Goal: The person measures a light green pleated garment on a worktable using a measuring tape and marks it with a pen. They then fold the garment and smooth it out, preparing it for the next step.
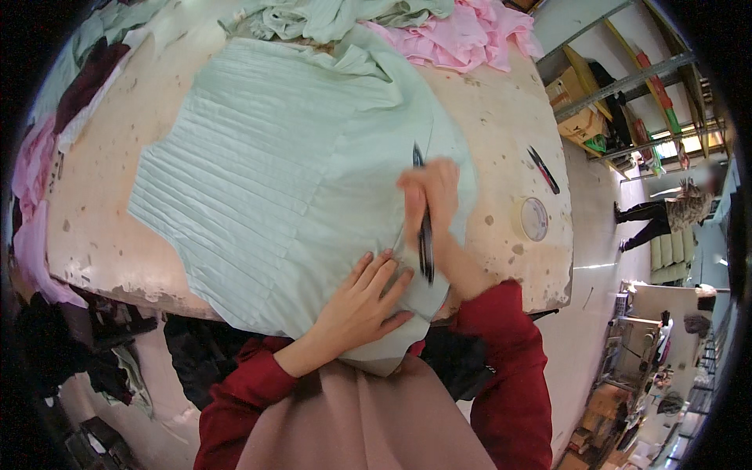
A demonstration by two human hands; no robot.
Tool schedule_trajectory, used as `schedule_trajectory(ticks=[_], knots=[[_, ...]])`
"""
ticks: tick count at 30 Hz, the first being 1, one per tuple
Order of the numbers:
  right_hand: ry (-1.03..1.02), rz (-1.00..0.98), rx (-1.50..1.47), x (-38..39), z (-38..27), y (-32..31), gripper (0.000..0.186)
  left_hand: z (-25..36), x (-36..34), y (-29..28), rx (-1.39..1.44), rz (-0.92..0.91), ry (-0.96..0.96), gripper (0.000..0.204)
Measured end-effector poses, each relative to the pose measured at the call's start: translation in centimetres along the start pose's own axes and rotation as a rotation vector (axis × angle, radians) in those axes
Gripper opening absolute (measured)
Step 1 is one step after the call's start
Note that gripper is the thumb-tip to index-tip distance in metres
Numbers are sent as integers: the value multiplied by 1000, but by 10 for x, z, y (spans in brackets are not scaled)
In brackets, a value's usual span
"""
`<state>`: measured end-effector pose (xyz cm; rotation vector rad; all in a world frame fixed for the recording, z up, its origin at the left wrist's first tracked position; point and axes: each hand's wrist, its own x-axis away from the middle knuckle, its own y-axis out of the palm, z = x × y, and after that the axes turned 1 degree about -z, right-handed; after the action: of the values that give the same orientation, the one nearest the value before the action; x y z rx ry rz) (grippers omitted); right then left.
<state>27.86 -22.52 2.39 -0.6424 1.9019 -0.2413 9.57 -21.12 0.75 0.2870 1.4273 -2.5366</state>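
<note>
A pale mint-green garment piece [329,164] lies spread over the table, with rows of narrow pleats across its left part and smoother cloth on the right. Its near end hangs over the table's front edge onto my lap. My left hand [364,301] rests on the smooth cloth, palm down with fingers spread. In my right hand [432,196], fingers closed, is a slim black tool [425,254]. One end of it points away from me, and the other comes out below the hand. Motion blur hides its exact kind. The right hand is over the cloth's right side.
On the wooden table [501,141] to the right lie a slim black-and-red tool [543,170] and a small round clear dish [533,218]. Pink cloth [462,35] and green cloth [313,17] are heaped at the far edge. More garments [35,168] lie along the left.
</note>
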Motion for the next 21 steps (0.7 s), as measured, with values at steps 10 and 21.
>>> schedule_trajectory(ticks=[10,21], knots=[[19,6,17,12,0,14,20,-1,2,-2,110,91,48,49],[184,118,-160,17,17,20,27,-1,3,-2,144,100,26,47]])
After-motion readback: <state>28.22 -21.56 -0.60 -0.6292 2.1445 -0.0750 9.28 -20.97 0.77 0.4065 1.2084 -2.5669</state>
